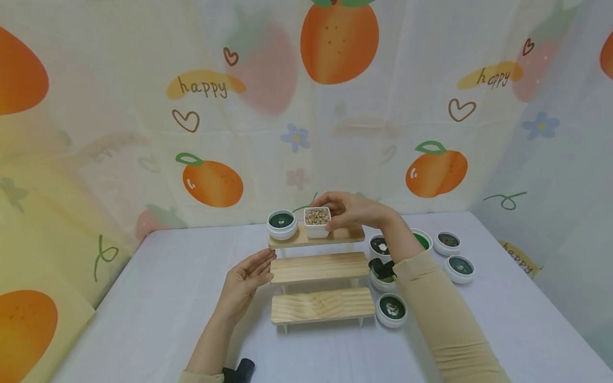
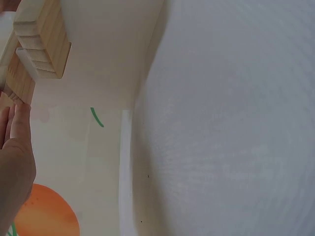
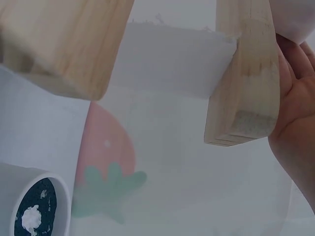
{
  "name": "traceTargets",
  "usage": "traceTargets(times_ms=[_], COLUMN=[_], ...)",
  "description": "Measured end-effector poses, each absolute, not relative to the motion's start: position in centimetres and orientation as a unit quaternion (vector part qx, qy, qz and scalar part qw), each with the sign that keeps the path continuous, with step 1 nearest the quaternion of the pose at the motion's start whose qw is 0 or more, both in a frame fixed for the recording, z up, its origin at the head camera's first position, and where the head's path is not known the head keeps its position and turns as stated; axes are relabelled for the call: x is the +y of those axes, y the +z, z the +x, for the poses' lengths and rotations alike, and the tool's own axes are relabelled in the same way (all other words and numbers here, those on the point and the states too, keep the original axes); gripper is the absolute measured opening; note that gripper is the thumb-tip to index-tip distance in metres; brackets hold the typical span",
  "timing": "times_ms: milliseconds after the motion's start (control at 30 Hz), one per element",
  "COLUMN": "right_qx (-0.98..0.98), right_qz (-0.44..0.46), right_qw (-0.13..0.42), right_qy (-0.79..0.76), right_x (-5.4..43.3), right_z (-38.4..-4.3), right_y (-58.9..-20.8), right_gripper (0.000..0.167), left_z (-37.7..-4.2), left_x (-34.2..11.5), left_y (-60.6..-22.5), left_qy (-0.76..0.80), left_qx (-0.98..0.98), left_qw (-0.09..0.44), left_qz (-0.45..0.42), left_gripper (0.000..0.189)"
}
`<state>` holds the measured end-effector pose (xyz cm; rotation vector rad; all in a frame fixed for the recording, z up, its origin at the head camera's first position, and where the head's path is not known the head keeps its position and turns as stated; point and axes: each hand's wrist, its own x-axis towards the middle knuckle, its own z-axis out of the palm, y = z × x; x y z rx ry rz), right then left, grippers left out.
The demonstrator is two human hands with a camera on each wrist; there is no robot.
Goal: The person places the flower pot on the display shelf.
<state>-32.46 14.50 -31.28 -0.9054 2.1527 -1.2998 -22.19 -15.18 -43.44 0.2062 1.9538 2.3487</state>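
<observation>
My right hand (image 1: 356, 211) grips a small square white pot (image 1: 317, 230) filled with tan granules, at the top board (image 1: 348, 234) of a three-step wooden stand. Left of it on that board is a round white pot (image 1: 282, 230) with a dark green top. Fingers extended, my left hand (image 1: 243, 282) is beside the stand's left end; in the left wrist view its fingertips (image 2: 22, 113) meet a board's edge. The right wrist view catches the right hand (image 3: 298, 113) behind a board end, with the white pot (image 3: 295, 19) partly cut off.
The middle board (image 1: 320, 267) and lower board (image 1: 323, 306) step down toward me. Several round white pots stand to the right, including one near the lower board (image 1: 391, 310) and another farther right (image 1: 460, 268). My right sleeve partly covers this group. A printed cloth hangs behind the white table (image 1: 167, 298).
</observation>
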Motion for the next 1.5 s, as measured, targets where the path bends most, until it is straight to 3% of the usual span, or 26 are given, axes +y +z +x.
traceTargets(times_ms=[533, 1500], right_qx=[0.776, 0.775], right_qz=[-0.335, -0.317], right_qw=[0.237, 0.131], right_qy=[-0.479, -0.53], right_x=[14.9, 21.3], right_z=[-32.0, -27.7], right_y=[-31.3, -32.6], right_gripper=[0.067, 0.066], left_z=[-22.0, -22.1], left_x=[-15.2, -15.3], left_y=[-43.4, -43.4], left_qy=[0.765, 0.763], left_qx=[0.64, 0.64], left_qw=[0.038, 0.042], left_qz=[0.06, 0.075], left_gripper=[0.061, 0.062])
